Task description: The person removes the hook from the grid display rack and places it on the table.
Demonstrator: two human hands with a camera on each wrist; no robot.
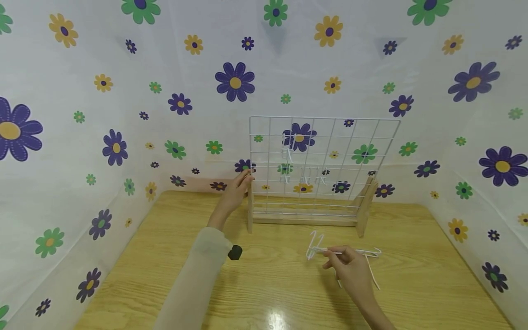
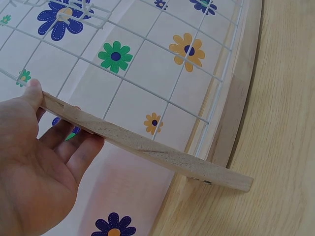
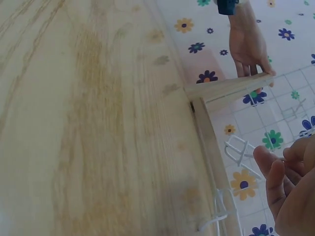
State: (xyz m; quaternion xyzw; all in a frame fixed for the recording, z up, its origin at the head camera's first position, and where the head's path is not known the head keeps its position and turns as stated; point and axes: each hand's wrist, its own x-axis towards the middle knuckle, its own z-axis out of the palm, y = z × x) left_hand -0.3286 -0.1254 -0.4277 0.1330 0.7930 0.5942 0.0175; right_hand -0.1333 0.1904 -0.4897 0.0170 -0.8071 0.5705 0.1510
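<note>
A white wire grid panel [image 1: 326, 118] stands upright in a wooden stand [image 1: 305, 221]. My left hand [image 1: 236, 195] grips the top of the stand's left wooden upright [image 2: 147, 146], with the thumb on one side and fingers on the other. In front of the stand, my right hand [image 1: 351, 270] pinches a white wire hook [image 3: 240, 149] between thumb and fingers, its looped end pointing left in the head view. More white hooks [image 1: 373, 253] lie on the table by the right hand, partly hidden by it. Several hooks [image 1: 305, 178] hang on the grid's left and middle.
The wooden table [image 1: 264, 275] has a wood-grain top. White sheeting [image 1: 198, 123] printed with flowers encloses it at the back and both sides. A dark object [image 1: 235, 252] sits at my left sleeve.
</note>
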